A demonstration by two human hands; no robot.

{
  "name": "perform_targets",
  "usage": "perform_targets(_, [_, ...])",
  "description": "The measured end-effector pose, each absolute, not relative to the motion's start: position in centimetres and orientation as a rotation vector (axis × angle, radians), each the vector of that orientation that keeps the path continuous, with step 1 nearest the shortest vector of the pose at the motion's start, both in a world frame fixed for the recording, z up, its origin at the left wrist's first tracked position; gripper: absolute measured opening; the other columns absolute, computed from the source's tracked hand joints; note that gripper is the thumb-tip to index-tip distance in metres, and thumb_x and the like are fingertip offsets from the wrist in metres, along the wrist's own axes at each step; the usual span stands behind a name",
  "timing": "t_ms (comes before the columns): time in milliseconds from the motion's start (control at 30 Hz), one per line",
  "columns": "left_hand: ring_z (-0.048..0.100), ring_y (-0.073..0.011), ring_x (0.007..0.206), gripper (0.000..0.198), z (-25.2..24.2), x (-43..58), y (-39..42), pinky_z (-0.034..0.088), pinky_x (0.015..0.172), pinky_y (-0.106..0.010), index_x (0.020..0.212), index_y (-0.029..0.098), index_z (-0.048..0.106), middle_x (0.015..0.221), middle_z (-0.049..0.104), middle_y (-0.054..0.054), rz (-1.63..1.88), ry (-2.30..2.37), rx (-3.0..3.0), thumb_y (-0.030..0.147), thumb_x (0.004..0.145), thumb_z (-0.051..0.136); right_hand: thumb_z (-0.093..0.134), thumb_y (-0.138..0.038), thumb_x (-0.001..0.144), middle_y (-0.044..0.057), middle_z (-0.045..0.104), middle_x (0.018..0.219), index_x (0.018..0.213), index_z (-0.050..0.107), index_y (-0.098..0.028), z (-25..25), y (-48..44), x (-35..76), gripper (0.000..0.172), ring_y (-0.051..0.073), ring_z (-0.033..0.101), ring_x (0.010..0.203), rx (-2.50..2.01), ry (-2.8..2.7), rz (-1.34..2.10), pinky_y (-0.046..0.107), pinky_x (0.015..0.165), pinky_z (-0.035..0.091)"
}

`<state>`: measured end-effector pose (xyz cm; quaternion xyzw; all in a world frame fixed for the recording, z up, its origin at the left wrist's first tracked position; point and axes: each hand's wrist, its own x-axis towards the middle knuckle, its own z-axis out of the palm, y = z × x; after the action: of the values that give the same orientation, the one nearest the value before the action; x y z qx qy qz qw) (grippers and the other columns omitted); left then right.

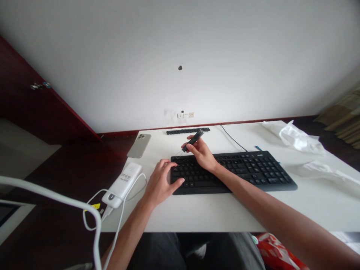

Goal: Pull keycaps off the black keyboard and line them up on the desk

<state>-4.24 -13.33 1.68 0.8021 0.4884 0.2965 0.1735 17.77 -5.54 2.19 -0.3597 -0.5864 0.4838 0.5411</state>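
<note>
A black keyboard lies flat on the white table. My right hand is closed around the black handle of a wire keycap puller, above the keyboard's upper left part. The puller's thin wire ends point down at the top left keys; whether they grip a key is too small to tell. At the keyboard's left end rests my left hand, its thumb and index finger spread over the edge keys and nothing in its grasp. Behind the keyboard sits a row of loose black keycaps.
Left on the table are a phone and a white power bank with a looped white cable. White plastic wrapping lies at the right. The keyboard's black cord runs to the back edge. A wall stands behind.
</note>
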Motion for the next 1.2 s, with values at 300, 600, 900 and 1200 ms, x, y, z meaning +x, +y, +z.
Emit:
perform_targets(300, [0.056,-0.0313,0.13,0.058,1.61,-4.29,-13.41,0.051,0.109,-0.048,0.128,0.028,0.055,0.134,0.054,-0.01,0.803,1.33,2.237,0.043,0.08,0.085,0.059,-0.047,0.101,0.009,0.077,0.104,0.131,0.048,-0.022,2.18,-6.19,18.04,0.04,0.024,0.073,0.098,-0.866,-1.619,1.152,0.042,0.092,0.056])
perform_targets(600, [0.055,-0.0312,0.131,0.066,1.47,-4.42,-13.31,0.05,0.11,-0.049,0.127,0.028,0.055,0.136,0.052,-0.009,0.779,1.332,2.211,0.046,0.074,0.09,0.061,-0.038,0.101,0.008,0.077,0.104,0.12,0.053,-0.022,2.61,-6.51,18.03,0.026,0.023,0.072,0.098,-0.836,-1.681,1.187,0.042,0.093,0.056])
perform_targets(900, [0.055,-0.0311,0.129,0.07,1.58,-4.35,-13.33,0.05,0.109,-0.048,0.126,0.027,0.055,0.134,0.052,-0.009,0.777,1.338,2.213,0.046,0.07,0.094,0.06,-0.042,0.102,0.009,0.076,0.105,0.115,0.053,-0.021,2.31,-6.33,17.86,0.025,0.02,0.074,0.082,-0.75,-1.648,1.348,0.039,0.078,0.061])
perform_targets(1200, [0.057,-0.0282,0.126,0.046,1.5,-4.53,-13.13,0.049,0.108,-0.046,0.127,0.026,0.055,0.13,0.054,-0.009,0.833,1.276,2.235,0.05,0.093,0.073,0.06,-0.046,0.103,0.009,0.076,0.105,0.115,0.052,-0.021,2.38,-6.4,17.9,0.029,0.019,0.077,0.082,-0.754,-1.674,1.399,0.035,0.078,0.065])
